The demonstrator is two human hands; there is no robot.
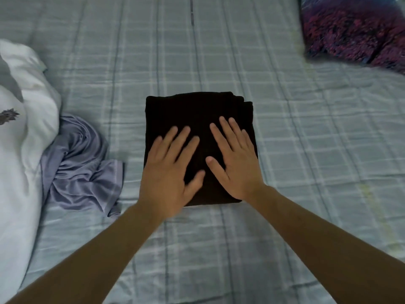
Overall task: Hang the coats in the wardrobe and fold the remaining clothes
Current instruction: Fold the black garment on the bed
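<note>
A black garment (197, 119), folded into a compact square, lies at the middle of a blue plaid bedsheet (306, 172), apparently finished bar a final smoothing. The person's left hand (171, 165) and right hand (234, 159) rest flat on its near half, fingers straight and spread, gripping nothing. Left of the black garment, a crumpled lavender garment (81, 167) looks unfolded and likely comes next; beyond that sits a white bundle (22, 139), its nature unclear. A purple patterned cloth (355, 29) lies far right. No coats or wardrobe show.
</note>
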